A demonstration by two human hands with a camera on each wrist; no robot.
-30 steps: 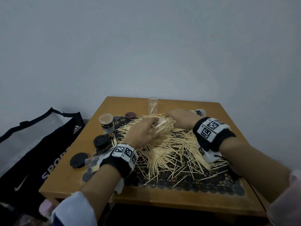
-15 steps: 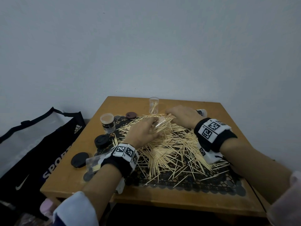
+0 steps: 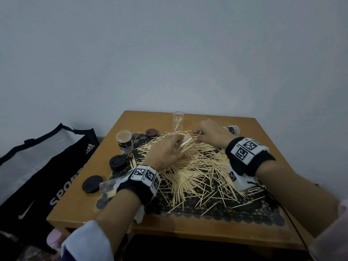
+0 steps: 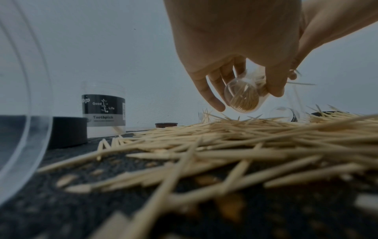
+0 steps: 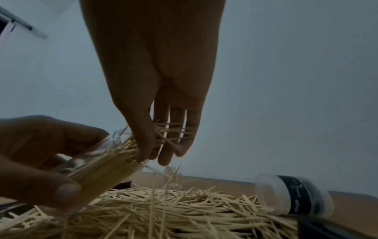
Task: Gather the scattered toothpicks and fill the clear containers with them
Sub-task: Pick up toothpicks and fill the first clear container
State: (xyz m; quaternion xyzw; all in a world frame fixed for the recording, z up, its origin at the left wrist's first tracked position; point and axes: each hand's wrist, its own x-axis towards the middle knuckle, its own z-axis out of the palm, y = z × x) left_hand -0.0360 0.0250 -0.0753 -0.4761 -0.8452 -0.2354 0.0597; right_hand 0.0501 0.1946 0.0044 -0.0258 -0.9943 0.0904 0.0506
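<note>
Now, far left, a labelled jar [image 3: 125,141] stands upright beside two black lids [image 3: 118,162]; the left hand [image 3: 165,153] has its fingers curled round a tilted clear container [image 4: 242,97] (already packed with sticks); the right hand [image 3: 211,133] pinches a bundle of toothpicks [image 5: 163,137] at its mouth; loose toothpicks [image 3: 199,174] blanket the black mat [image 3: 244,213]; another labelled jar [image 5: 294,195] lies tipped, right.

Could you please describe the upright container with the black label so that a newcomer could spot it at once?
On the wooden table, look left of the toothpick pile, at the black mat's far left corner. The lidless clear plastic jar stands upright there; unlike the bare clear tube behind, it carries a black label.
</note>
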